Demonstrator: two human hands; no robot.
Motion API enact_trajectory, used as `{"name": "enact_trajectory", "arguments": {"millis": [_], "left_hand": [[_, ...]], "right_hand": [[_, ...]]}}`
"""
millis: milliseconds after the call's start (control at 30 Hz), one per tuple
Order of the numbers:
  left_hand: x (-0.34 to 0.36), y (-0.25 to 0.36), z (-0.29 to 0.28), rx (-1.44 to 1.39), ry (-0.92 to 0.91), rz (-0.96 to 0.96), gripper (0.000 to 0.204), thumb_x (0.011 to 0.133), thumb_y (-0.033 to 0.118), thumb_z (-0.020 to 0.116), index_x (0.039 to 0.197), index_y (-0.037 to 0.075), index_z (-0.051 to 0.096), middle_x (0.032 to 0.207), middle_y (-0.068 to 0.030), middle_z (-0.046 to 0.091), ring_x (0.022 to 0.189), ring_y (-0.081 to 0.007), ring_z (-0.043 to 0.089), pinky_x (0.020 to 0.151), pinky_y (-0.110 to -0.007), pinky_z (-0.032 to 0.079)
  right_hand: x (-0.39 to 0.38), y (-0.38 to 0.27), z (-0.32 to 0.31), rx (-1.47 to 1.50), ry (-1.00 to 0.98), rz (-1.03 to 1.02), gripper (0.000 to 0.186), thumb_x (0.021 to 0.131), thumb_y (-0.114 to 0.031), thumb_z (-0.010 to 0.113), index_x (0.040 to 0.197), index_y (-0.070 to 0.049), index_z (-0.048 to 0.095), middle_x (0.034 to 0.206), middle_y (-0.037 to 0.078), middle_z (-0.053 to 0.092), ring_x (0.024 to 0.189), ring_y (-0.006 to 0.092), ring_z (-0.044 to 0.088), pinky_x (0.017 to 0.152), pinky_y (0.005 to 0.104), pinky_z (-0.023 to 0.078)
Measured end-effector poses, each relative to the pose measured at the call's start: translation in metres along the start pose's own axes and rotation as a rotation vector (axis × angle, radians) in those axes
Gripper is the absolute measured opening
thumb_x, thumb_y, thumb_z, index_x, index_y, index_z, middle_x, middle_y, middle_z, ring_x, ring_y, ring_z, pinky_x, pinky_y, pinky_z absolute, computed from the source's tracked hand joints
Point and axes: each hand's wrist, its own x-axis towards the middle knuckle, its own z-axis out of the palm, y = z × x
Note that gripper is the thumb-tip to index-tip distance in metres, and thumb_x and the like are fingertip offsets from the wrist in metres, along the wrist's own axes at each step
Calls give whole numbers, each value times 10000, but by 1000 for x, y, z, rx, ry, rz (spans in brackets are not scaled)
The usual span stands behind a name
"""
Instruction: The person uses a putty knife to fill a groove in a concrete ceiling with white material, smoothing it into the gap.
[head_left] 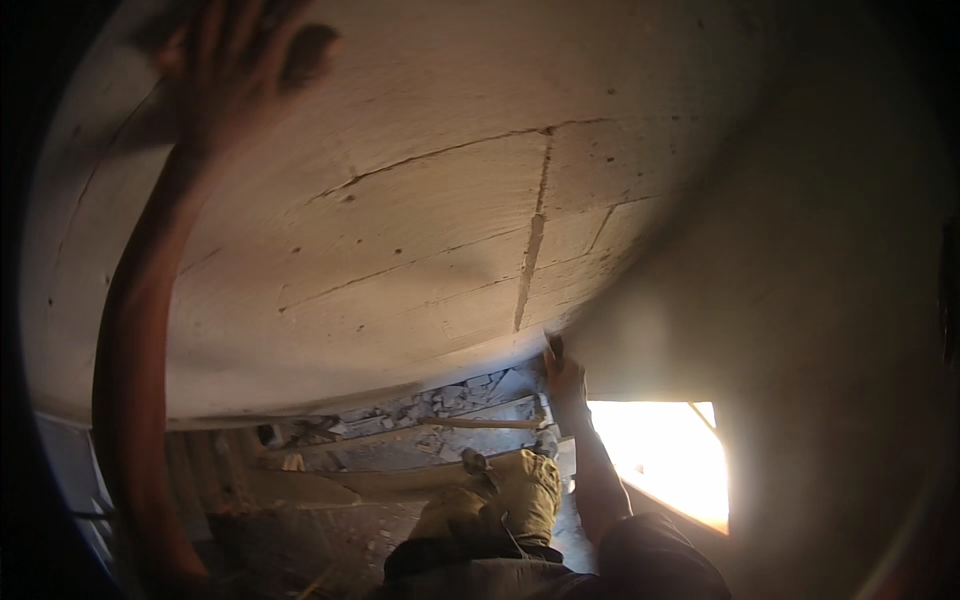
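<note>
High at the upper left, my left hand (225, 75) is raised with its fingers spread on the pale block wall (430, 210); it is blurred, and a dark shape (305, 60) beside its fingertips is unclear. The wall has thin joint lines, small pits and a rough vertical strip (533, 250). Lower down, my right hand (565, 375) is closed on a small dark object (556, 346) that I cannot make out, at the wall's lower edge by the shadowed corner.
A darker side wall (820, 300) with a bright opening (655, 455) stands on the right. Below my body and khaki trousers (520, 495) lie worn planks (310, 485), rubble (450, 400) and a wooden batten (480, 423).
</note>
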Motion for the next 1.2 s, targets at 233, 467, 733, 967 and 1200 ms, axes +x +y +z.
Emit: {"name": "enact_trajectory", "arguments": {"millis": [233, 467, 733, 967, 1200], "left_hand": [[16, -17, -13, 130, 137, -5, 666, 1013, 581, 115, 1593, 275, 231, 1672, -74, 179, 1528, -266, 204, 1151, -578, 68], [7, -1, -24, -101, -4, -82, 875, 869, 705, 456, 1595, 282, 212, 1684, -78, 101, 1545, -268, 119, 1184, -588, -51], [-21, 54, -71, -379, -347, -115, 867, 844, 576, 690, 1568, 331, 280, 1668, -41, 135, 1508, -295, 189, 1124, -558, 272], [-147, 199, -132, -876, -901, -239, 878, 886, 516, 673, 1596, 367, 178, 1687, -78, -12, 1540, -359, 11, 1064, -711, 288], [-433, 374, -311, -1777, -1911, -898, 687, 938, 517, 594, 1377, -7, 532, 1233, -272, 633, 1133, -372, 610, 990, -452, 456]], "right_hand": [[-214, 209, -17, -528, -630, 226, 448, 1015, -395, 408, 1234, -56, 602, 704, 222, 673, 702, 452, 673, 649, 537, 532], [-284, 147, -84, -233, -508, 743, 423, 1008, -394, 432, 1186, -51, 605, 685, 203, 659, 672, 421, 660, 623, 515, 523], [-310, 129, -97, -129, -381, 783, 399, 1000, -391, 458, 1130, -46, 609, 664, 181, 644, 638, 385, 645, 594, 489, 513], [-304, 142, -107, -53, -303, 828, 383, 993, -389, 481, 1081, -41, 613, 646, 162, 630, 608, 354, 632, 568, 466, 504], [-267, 166, -126, 5, -321, 819, 372, 986, -388, 505, 1033, -36, 616, 628, 143, 616, 578, 323, 619, 542, 443, 495]]}}
